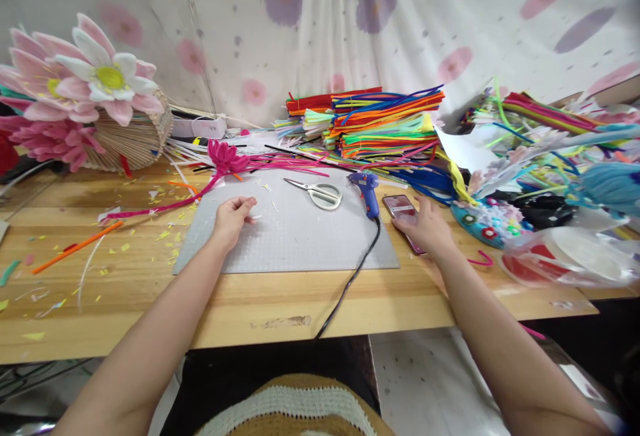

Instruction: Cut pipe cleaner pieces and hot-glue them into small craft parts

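Note:
My left hand point(231, 224) is over the left part of the grey cutting mat point(295, 243), fingers pinched together. A small whitish scrap point(257, 217) shows at its fingertips. My right hand point(429, 226) grips the edges of a smartphone point(403, 209) lying on the table right of the mat, its screen lit. Between my hands, scissors point(320, 195) with pale handles and a blue hot glue gun point(369, 195) lie on the mat. Just beyond my left hand is a magenta pipe-cleaner flower point(224, 158) with a long fuzzy stem.
Bundles of coloured pipe cleaners point(385, 123) are stacked at the back. A basket of fuzzy flowers point(135, 133) stands at left. The glue gun's black cord point(350, 283) runs over the front edge. A plastic-wrapped roll point(575, 256) lies right; yellow scraps point(175, 236) litter the left.

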Tool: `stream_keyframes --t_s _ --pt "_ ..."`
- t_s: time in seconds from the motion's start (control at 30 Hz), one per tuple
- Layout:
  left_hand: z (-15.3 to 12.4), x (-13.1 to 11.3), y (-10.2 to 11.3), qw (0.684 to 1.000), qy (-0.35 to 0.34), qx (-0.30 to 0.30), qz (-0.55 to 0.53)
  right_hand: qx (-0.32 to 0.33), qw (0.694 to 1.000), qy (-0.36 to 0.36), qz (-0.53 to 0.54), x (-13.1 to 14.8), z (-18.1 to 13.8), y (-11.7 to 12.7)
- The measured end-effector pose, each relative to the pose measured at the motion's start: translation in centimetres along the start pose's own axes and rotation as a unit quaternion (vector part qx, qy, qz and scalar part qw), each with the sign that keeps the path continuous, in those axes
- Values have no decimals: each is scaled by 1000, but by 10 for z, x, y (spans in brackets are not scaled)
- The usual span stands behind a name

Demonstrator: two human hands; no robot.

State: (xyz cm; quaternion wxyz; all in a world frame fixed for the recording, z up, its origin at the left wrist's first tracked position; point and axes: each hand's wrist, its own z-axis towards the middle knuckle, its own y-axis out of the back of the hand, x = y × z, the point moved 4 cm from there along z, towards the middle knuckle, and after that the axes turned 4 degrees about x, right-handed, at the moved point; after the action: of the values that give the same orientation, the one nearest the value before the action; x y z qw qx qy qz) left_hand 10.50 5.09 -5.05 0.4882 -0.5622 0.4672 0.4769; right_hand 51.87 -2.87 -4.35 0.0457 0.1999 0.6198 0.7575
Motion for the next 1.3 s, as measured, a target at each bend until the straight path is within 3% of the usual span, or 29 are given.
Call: stream_keyframes --t_s 0.2,0.43,0.57,0.77,1.0,1.3 --pt "1 2 2 1000 -3 5 -15 -5 1000 17 10 16 15 -7" --pt "3 5 3 999 -6 34 14 -16 985 81 150 -19 10 1" --pt "4 5 3 1000 -1 24 -7 12 986 95 139 -28 -5 8" --pt "1 2 2 999 1 15 -30 30 988 113 99 -17 5 0" --pt "-2 -1 1 999 -5 35 14 -16 981 125 145 -4 -3 -1" --pt "9 -2 21 998 -31 -43 -26 -66 987 94 113 4 -12 5"
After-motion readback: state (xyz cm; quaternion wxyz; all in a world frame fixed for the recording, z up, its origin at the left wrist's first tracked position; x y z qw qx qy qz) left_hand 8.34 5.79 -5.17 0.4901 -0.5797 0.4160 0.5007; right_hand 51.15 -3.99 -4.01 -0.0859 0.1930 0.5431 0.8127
